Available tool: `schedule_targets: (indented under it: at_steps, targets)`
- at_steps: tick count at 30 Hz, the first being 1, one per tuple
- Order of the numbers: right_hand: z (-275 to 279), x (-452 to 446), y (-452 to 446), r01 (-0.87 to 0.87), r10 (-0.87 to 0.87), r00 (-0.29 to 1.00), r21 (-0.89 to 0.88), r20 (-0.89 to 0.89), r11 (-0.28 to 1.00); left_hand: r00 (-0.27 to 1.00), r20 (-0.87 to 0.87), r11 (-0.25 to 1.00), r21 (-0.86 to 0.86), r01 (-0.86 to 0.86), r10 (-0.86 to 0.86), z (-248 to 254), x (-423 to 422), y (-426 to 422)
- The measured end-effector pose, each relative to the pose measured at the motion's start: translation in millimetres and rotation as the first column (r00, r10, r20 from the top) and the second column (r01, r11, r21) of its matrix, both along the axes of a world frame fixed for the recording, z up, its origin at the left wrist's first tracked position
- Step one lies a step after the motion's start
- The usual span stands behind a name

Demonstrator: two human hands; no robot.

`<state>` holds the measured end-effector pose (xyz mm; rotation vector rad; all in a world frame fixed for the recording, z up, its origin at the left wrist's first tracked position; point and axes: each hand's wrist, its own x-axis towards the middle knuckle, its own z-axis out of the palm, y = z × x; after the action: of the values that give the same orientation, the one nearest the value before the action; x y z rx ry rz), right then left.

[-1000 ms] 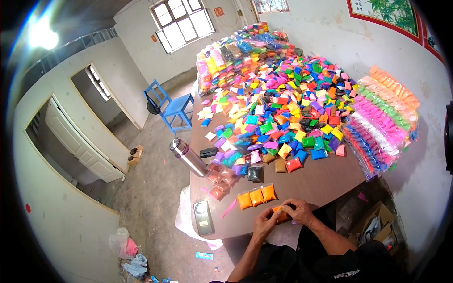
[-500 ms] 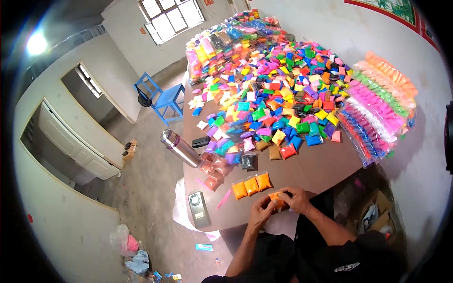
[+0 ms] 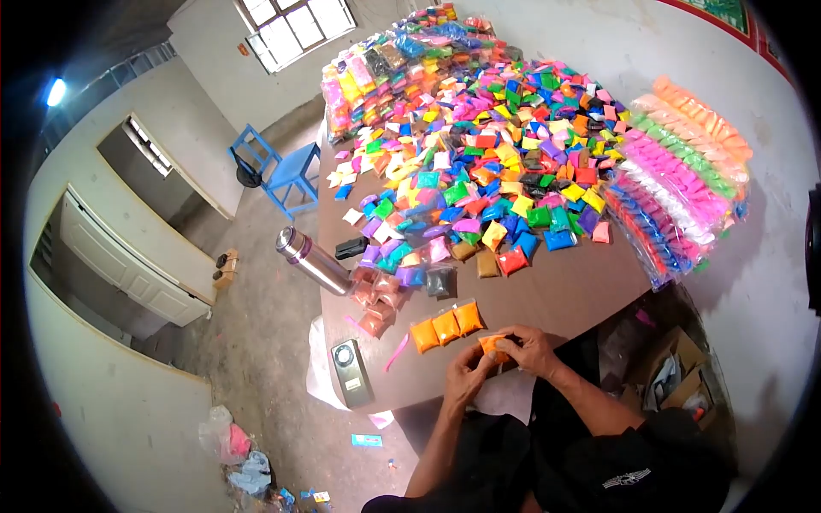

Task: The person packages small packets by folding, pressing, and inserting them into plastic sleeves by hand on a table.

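Left hand (image 3: 464, 376) and right hand (image 3: 530, 351) pinch orange packet (image 3: 491, 344) above table (image 3: 560, 295); probably light, soft, slippery: grip by edges.

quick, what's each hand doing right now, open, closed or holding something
Left hand: closed, holding one side of an orange packet.
Right hand: closed, grip on the same orange packet from the other side.

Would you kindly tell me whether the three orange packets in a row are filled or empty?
Filled: the three orange packets look plump, with orange showing across each one, as they lie on the brown table.
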<state>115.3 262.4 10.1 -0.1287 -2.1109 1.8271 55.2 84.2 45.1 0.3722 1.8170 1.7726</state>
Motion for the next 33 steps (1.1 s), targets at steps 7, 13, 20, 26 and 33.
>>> schedule_targets:
  at_steps: [7,13,20,26,33]
  targets:
    - [8,2,0,0.033,-0.036,0.996,0.047,0.082,0.998,0.998,0.068,0.999,0.052,0.013,-0.017,-25,-6,-2]
    - [14,3,3,-0.033,0.022,0.994,0.102,0.108,0.994,0.997,-0.069,0.999,-0.043,-0.033,0.03,-20,-5,-4]
    - [23,4,2,0.028,-0.001,0.98,-0.132,0.199,0.991,0.999,0.036,0.998,0.053,0.022,-0.024,-8,-4,-1]
    - [4,0,3,0.007,-0.014,0.994,0.063,0.107,0.998,0.997,-0.072,0.998,-0.056,-0.005,0.001,-4,-3,-1]
    - [4,2,3,-0.019,0.02,0.996,-0.017,0.087,1.0,1.0,0.015,1.0,-0.023,-0.009,0.009,-5,-4,-1]
